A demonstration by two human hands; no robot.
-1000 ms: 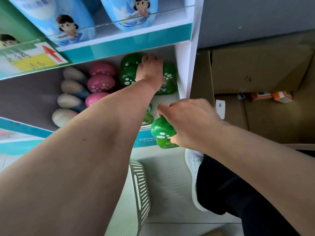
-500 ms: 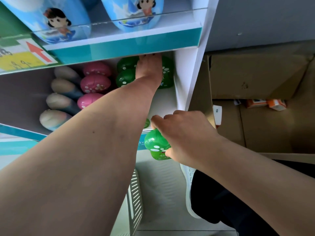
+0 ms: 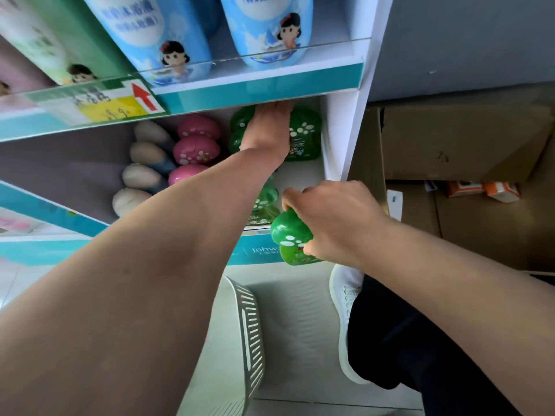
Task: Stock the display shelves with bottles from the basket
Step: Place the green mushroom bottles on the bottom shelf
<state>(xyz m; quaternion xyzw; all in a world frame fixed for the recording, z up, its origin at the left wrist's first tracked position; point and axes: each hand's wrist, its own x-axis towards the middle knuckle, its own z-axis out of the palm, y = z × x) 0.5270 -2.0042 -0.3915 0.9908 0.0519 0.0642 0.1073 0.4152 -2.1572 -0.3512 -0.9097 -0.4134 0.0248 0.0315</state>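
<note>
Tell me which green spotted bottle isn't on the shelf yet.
The green white-spotted bottle gripped by the right hand, at the shelf's front edge; the other green bottles stand inside it.

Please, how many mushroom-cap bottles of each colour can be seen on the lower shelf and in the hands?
Beige bottles: 4
Pink bottles: 3
Green bottles: 5 in view, with the held bottle in the right hand; the left hand may hide more
Total: 12 in view

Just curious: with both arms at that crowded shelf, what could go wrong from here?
The right hand grips a green bottle at the shelf's front edge; a slip could drop it. The left hand lies among the back green bottles, its forearm close beside the pink bottles, which it might knock over.
</note>
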